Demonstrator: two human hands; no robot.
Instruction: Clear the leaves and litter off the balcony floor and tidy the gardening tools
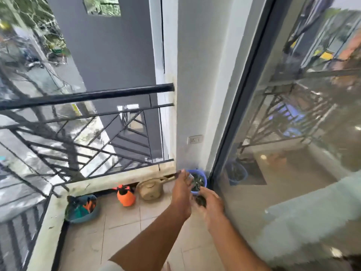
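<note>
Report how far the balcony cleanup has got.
Done: the visible floor tiles look swept, and tools sit in the teal tub. In hand: the right hand holds dark leaves over the blue bucket, the left hand beside it. Left: dropping them in; orange sprayer and watering can stand loose.

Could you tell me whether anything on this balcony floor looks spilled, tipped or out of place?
Nothing stands out. The orange spray bottle, beige watering can and teal tub of tools stand along the parapet; the blue bucket sits upright in the corner.

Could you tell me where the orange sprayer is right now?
The orange sprayer stands on the floor by the railing curb, between the teal basin and the beige watering can.
</note>
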